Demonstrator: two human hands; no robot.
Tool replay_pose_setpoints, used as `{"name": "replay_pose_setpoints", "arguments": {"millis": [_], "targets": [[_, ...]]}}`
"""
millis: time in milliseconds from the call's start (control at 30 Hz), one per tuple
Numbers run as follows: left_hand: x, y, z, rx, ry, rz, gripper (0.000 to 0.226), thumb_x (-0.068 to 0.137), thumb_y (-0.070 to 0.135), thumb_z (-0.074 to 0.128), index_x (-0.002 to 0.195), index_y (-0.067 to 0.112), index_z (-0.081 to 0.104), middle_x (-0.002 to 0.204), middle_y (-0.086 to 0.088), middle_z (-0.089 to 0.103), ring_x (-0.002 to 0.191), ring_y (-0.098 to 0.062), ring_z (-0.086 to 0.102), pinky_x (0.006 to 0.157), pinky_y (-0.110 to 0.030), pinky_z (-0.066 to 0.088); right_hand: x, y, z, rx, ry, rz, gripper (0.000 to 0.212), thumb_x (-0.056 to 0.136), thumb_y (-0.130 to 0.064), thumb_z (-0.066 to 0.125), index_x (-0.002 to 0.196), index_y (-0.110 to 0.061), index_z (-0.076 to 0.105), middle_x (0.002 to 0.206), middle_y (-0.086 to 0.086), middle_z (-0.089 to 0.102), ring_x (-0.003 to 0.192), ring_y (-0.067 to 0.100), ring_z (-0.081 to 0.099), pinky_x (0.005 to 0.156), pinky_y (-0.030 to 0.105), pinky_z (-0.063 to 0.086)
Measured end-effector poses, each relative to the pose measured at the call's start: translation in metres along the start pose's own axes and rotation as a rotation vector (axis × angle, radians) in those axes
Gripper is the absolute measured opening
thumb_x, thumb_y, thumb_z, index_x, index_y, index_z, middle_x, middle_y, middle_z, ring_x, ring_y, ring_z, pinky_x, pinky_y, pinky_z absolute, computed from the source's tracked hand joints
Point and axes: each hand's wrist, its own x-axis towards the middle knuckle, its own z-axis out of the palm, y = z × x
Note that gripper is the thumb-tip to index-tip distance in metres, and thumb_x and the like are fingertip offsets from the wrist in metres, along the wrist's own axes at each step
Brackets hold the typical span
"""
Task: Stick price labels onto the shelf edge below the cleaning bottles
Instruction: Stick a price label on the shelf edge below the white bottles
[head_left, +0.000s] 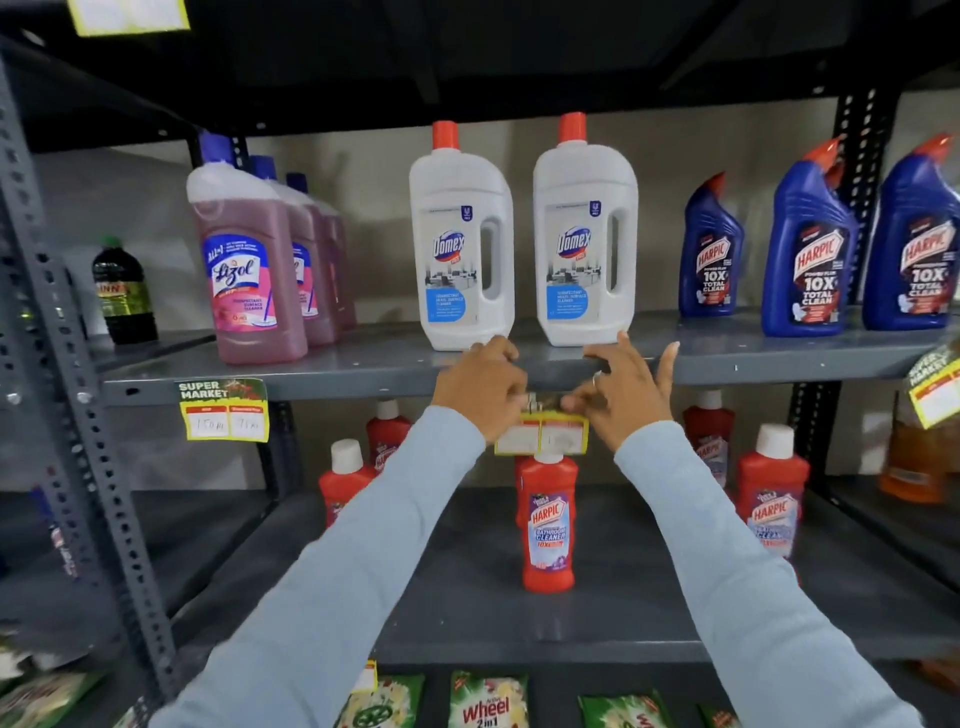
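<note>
A yellow-edged price label (543, 435) hangs against the grey shelf edge (343, 382) below two white Domex bottles (465, 244). My left hand (480, 387) pinches the label's top left part against the edge. My right hand (621, 387) pinches its top right part, with its other fingers spread over the shelf lip. The label's top is hidden behind my fingers. Another label (224, 410), marked Super Market, is stuck on the edge below the pink Lizol bottles (249, 265). A third label (935, 387) shows at the far right under the blue Harpic bottles (808, 244).
Red Harpic bottles (549, 519) stand on the shelf below, right under my hands. Green Wheel packets (488, 701) lie on the lowest shelf. A perforated grey upright (67, 374) runs down the left side. A dark green bottle (122, 296) stands on the neighbouring rack at left.
</note>
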Motion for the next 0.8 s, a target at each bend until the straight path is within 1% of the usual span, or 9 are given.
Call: {"name": "replay_pose_setpoints", "arguments": {"millis": [33,100,233,333,400,500,567,667,800], "targets": [[-0.007,-0.003,0.007,-0.005,-0.002,0.002,0.011,0.081,0.018,0.061,0.071,0.018,0.066,0.134,-0.003,0.048,0.123,-0.028,0.042,0.096,-0.039,0.043,-0.004,0.005,0.001,-0.067,-0.032,-0.062,0.008,0.077,-0.034,0.068,0.076,-0.028,0.073,0.142,-0.003,0.041,0.143,0.021,0.013,0.110,0.054,-0.019],[-0.015,-0.007,0.022,0.010,0.022,0.018,0.012,0.079,0.021,0.065,0.068,0.020,0.069,0.146,-0.001,0.037,0.139,-0.029,0.022,0.114,-0.045,0.025,-0.010,0.012,0.004,-0.177,-0.075,-0.142,0.010,0.075,-0.039,0.068,0.078,-0.031,0.074,0.150,-0.005,0.029,0.144,0.023,0.002,0.110,0.052,-0.019],[-0.014,-0.006,0.034,0.084,0.064,0.069,0.011,0.080,0.023,0.064,0.074,0.018,0.073,0.153,-0.002,0.028,0.144,-0.029,0.010,0.118,-0.048,0.007,-0.007,0.017,0.002,-0.256,-0.069,-0.221,0.014,0.078,-0.039,0.066,0.081,-0.029,0.075,0.151,-0.003,0.030,0.143,0.024,0.009,0.115,0.048,-0.011],[-0.011,-0.012,0.026,-0.048,0.051,0.083,0.011,0.077,0.025,0.069,0.068,0.020,0.070,0.147,0.000,0.041,0.138,-0.026,0.027,0.116,-0.048,0.016,0.000,0.024,-0.005,-0.100,-0.073,-0.255,0.016,0.076,-0.039,0.068,0.078,-0.025,0.075,0.141,-0.002,0.044,0.136,0.022,0.027,0.117,0.042,-0.004],[-0.002,-0.017,0.009,-0.286,-0.014,0.012,0.016,0.076,0.024,0.071,0.062,0.022,0.064,0.138,0.002,0.052,0.127,-0.022,0.041,0.111,-0.048,0.025,0.010,0.025,-0.012,0.082,-0.103,-0.198,0.019,0.075,-0.040,0.068,0.075,-0.022,0.074,0.133,-0.002,0.052,0.131,0.020,0.033,0.117,0.040,0.000],[0.011,-0.018,-0.008,-0.543,-0.084,-0.107,0.024,0.076,0.014,0.071,0.055,0.020,0.061,0.127,0.001,0.061,0.110,-0.019,0.052,0.102,-0.047,0.038,0.026,0.021,-0.015,0.137,-0.141,-0.102,0.025,0.077,-0.044,0.064,0.079,-0.021,0.074,0.122,-0.004,0.059,0.122,0.019,0.040,0.110,0.040,0.015],[0.015,-0.015,-0.008,-0.602,-0.059,-0.161,0.024,0.077,0.010,0.070,0.055,0.018,0.061,0.120,-0.001,0.065,0.104,-0.018,0.056,0.099,-0.047,0.043,0.030,0.020,-0.014,0.162,-0.115,-0.045,0.028,0.078,-0.046,0.062,0.074,-0.020,0.072,0.115,-0.006,0.061,0.114,0.018,0.046,0.101,0.037,0.022],[0.019,-0.008,-0.002,-0.583,0.033,-0.207,0.020,0.078,0.013,0.069,0.059,0.015,0.062,0.110,-0.003,0.069,0.100,-0.021,0.058,0.095,-0.050,0.046,0.027,0.017,-0.010,0.187,-0.070,0.001,0.029,0.079,-0.044,0.061,0.068,-0.018,0.064,0.112,-0.004,0.062,0.107,0.018,0.050,0.090,0.030,0.020],[0.023,-0.006,0.004,-0.515,0.072,-0.225,0.015,0.079,0.018,0.068,0.065,0.014,0.066,0.105,0.000,0.069,0.100,-0.022,0.057,0.095,-0.053,0.043,0.025,0.014,-0.009,0.121,-0.040,-0.016,0.027,0.082,-0.042,0.058,0.071,-0.017,0.059,0.108,0.001,0.063,0.102,0.019,0.052,0.089,0.031,0.022]]}}
